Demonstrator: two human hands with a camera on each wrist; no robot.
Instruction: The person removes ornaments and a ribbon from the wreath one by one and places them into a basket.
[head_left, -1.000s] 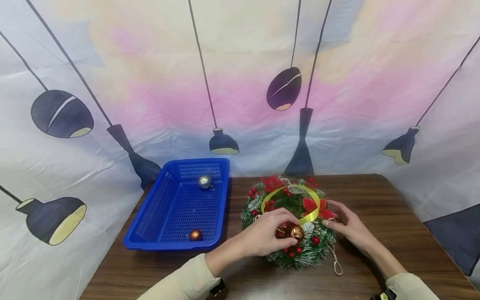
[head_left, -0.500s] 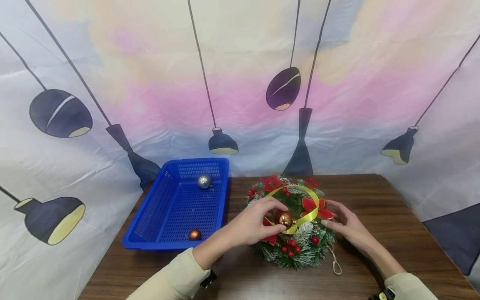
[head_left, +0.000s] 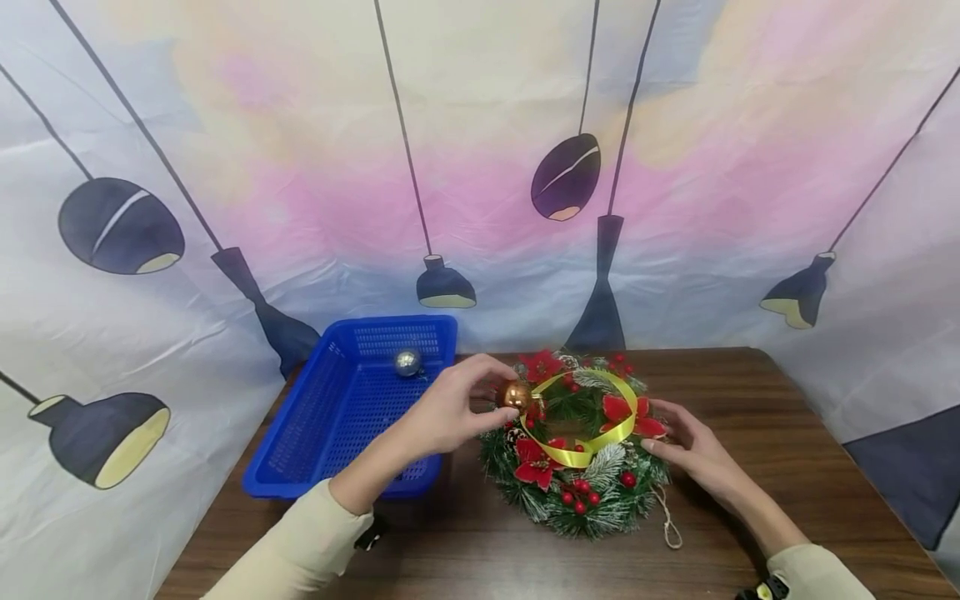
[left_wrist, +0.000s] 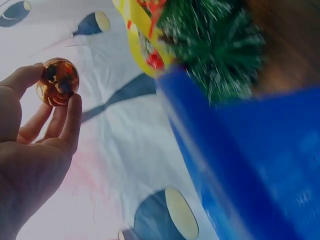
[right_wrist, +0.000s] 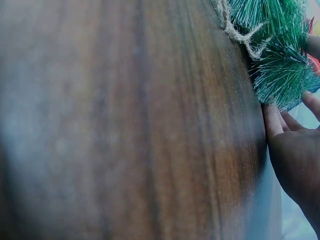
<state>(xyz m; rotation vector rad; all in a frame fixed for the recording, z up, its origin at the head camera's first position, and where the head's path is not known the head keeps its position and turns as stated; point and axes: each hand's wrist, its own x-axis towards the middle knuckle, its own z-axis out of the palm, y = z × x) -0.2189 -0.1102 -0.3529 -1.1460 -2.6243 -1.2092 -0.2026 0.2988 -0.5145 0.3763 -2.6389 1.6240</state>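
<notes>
My left hand (head_left: 442,406) pinches a shiny copper Christmas ball (head_left: 517,394) between thumb and fingers, above the left rim of the wreath. The same ball (left_wrist: 57,81) shows plainly in the left wrist view. The green Christmas wreath (head_left: 615,500) lies on the table, trimmed with red flowers, berries and frosted sprigs. A loop of yellow ribbon (head_left: 576,459) rests on it. At the wreath's right edge, my right hand (head_left: 701,450) grips the greenery beside a red flower. In the right wrist view, fingers (right_wrist: 271,120) reach against the green needles.
A blue plastic basket (head_left: 258,487) stands left of the wreath, with a silver ball (head_left: 407,362) at its back. My left forearm covers part of its front. A twine loop (head_left: 672,533) hangs out onto the wooden table (head_left: 780,417). A printed cloth (head_left: 495,183) stands behind.
My left hand has moved left and away from me with the copper ball, from the wreath's front across to its left rim. The orange ball in the basket is now hidden. My right hand stays put.
</notes>
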